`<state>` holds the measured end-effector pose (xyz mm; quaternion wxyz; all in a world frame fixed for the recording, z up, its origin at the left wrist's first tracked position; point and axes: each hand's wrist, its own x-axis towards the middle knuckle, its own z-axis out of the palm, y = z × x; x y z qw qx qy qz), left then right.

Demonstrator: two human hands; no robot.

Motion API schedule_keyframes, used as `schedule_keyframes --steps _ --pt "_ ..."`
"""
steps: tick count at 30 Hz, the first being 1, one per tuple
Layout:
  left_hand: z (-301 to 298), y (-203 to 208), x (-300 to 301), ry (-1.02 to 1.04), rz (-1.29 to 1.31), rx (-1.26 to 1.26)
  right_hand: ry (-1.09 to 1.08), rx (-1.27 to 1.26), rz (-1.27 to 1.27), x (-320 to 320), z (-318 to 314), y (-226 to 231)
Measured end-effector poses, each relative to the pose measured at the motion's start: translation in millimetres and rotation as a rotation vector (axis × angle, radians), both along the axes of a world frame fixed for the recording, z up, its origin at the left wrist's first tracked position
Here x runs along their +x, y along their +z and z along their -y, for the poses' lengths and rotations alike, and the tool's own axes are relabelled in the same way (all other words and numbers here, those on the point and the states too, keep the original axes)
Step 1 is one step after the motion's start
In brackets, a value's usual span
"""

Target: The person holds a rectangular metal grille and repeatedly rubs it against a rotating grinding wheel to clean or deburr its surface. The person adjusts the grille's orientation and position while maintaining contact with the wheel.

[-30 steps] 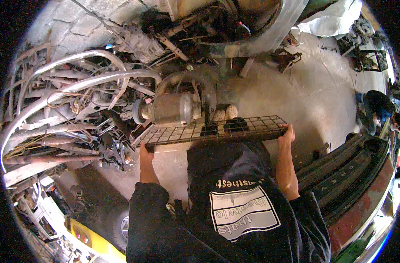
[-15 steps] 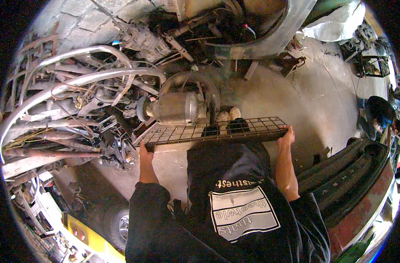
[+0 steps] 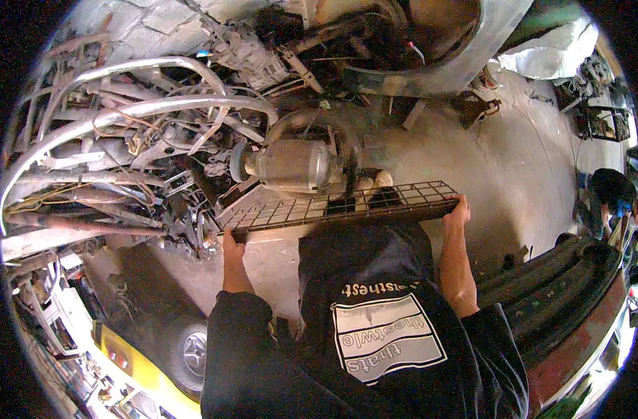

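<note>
Wire rack (image 3: pixel 347 219) spans crosswise before me, long axis left to right: my left grip (image 3: pixel 233 243) curls round its left end, my right grip (image 3: pixel 458 209) clasps the right.

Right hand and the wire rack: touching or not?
Touching. The head view shows the right hand closed on the right end of the wire rack, with no gap between them.
</note>
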<state>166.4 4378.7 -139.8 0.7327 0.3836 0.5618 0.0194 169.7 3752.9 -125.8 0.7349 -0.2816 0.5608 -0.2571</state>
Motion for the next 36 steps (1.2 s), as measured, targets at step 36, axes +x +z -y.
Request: schedule_keyframes --steps 36 --pt "9 2 1 -0.015 0.019 -0.011 0.147 -0.032 -0.030 8 -5 29"
